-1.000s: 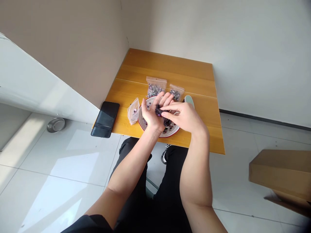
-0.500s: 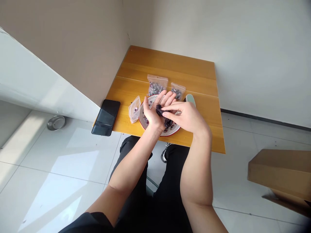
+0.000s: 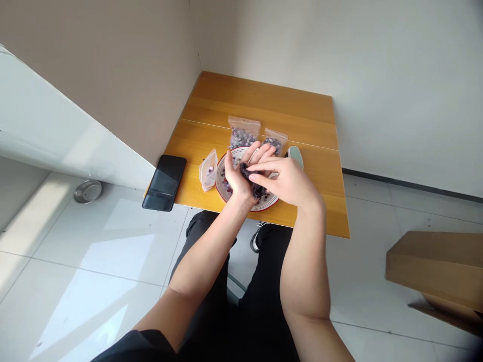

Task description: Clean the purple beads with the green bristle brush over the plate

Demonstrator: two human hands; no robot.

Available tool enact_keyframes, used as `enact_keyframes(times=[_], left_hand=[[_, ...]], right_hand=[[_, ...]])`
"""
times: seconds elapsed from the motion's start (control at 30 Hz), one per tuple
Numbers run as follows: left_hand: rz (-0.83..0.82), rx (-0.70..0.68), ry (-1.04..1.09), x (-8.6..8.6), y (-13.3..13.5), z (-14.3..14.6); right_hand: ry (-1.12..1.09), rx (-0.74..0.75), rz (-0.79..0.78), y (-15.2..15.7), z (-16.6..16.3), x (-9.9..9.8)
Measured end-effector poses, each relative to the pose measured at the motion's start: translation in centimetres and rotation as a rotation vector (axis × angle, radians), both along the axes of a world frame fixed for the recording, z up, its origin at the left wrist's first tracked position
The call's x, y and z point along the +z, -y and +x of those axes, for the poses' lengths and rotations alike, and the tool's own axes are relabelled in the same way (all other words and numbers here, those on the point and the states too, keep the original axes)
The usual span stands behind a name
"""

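Note:
My left hand (image 3: 241, 173) lies palm up over a red-rimmed plate (image 3: 222, 187) on the wooden table (image 3: 264, 108), cupping a heap of dark purple beads (image 3: 249, 177). My right hand (image 3: 289, 181) reaches across from the right, its fingertips pressed together on the heap in my left palm. More beads lie scattered on the plate under both hands.
Two clear zip bags of beads (image 3: 242, 133) (image 3: 274, 141) lie behind the plate, and a third bag (image 3: 209, 170) sits left of it. A pale green object (image 3: 295, 153) is right of the plate. A black phone (image 3: 164, 182) overhangs the table's left edge. A cardboard box (image 3: 437, 266) stands on the floor at right.
The view has shifted slightly. My right hand's fingers have slid a little to the left over the beads in my left palm; both hands stay over the plate.

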State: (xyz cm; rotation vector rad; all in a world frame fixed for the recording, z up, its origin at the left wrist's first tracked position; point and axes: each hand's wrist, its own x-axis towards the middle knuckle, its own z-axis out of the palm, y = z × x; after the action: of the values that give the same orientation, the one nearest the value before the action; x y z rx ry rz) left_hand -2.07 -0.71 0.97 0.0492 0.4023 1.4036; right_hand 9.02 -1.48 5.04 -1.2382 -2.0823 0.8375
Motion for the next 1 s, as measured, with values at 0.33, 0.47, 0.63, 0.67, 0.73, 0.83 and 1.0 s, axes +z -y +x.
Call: enact_keyframes(times=[0.33,0.47,0.63,0.67,0.73,0.83,1.0], left_hand=[[-0.010,0.019,-0.004,0.6,-0.1,-0.4],[-0.004,0.000,0.007,0.4,0.0,-0.3],[0.018,0.000,0.010,0.3,0.0,-0.2],[0.010,0.007,0.005,0.4,0.0,-0.3],[-0.014,0.026,-0.003,0.6,-0.1,-0.5],[-0.018,0.037,0.004,0.6,-0.3,-0.9],[-0.005,0.037,0.033,0.2,-0.6,-1.0]], right_hand=[[-0.005,-0.061,0.034,-0.1,0.7,0.1],[-0.023,0.014,0.007,-0.1,0.4,-0.1],[-0.043,-0.043,0.056,-0.2,0.0,-0.1],[-0.053,-0.054,0.057,-0.2,0.2,0.0],[-0.081,-0.064,0.037,-0.2,0.5,0.1],[-0.132,-0.073,0.003,0.0,1.1,0.3],[-0.123,-0.107,0.002,0.0,1.8,0.3]])
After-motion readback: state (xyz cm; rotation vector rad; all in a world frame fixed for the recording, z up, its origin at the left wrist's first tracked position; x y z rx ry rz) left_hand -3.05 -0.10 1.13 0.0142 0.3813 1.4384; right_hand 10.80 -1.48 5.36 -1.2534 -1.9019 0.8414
